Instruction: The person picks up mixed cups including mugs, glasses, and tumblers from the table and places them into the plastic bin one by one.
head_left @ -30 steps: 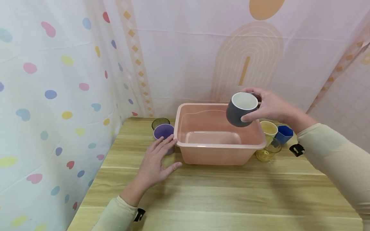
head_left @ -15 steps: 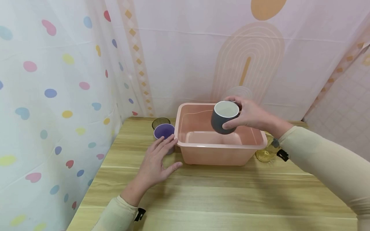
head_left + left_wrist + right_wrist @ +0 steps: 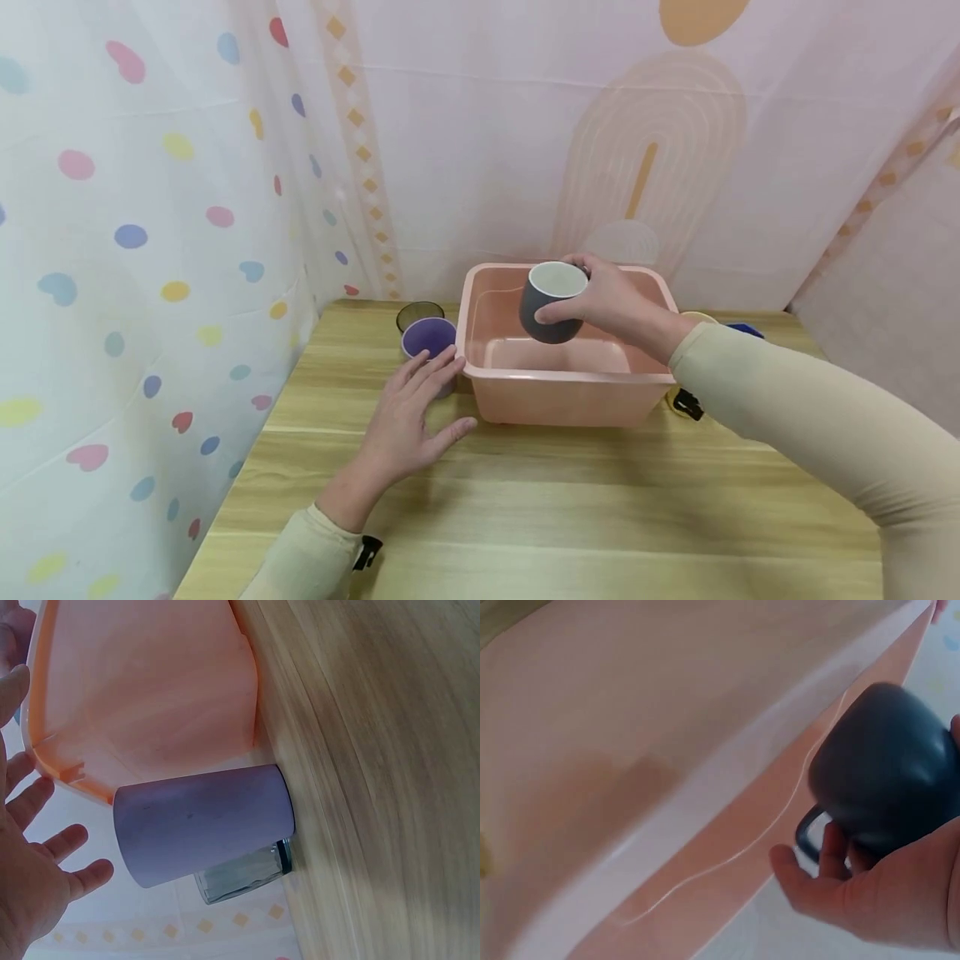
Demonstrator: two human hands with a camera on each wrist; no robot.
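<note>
My right hand (image 3: 611, 304) grips a dark grey mug (image 3: 550, 304) with a white inside and holds it, tilted, above the left half of a pink plastic tub (image 3: 570, 382). In the right wrist view my fingers (image 3: 832, 859) curl round the handle of the mug (image 3: 885, 769), with the wall of the tub (image 3: 667, 750) beneath. My left hand (image 3: 411, 412) lies flat on the wooden table (image 3: 570, 508), fingers straight. Its fingertips reach a purple cup (image 3: 429, 337) beside the tub's left wall. The purple cup (image 3: 202, 825) stands against the tub (image 3: 150, 690).
A dark glass tumbler (image 3: 418, 315) stands just behind the purple cup. A yellow cup (image 3: 699, 317) and a blue cup (image 3: 747, 331) peek out behind my right forearm, right of the tub. Patterned curtains close off the left and back.
My right hand has carried the grey mug leftward and lower, from over the tub's right rim to above its left half. The left hand has stayed put.
</note>
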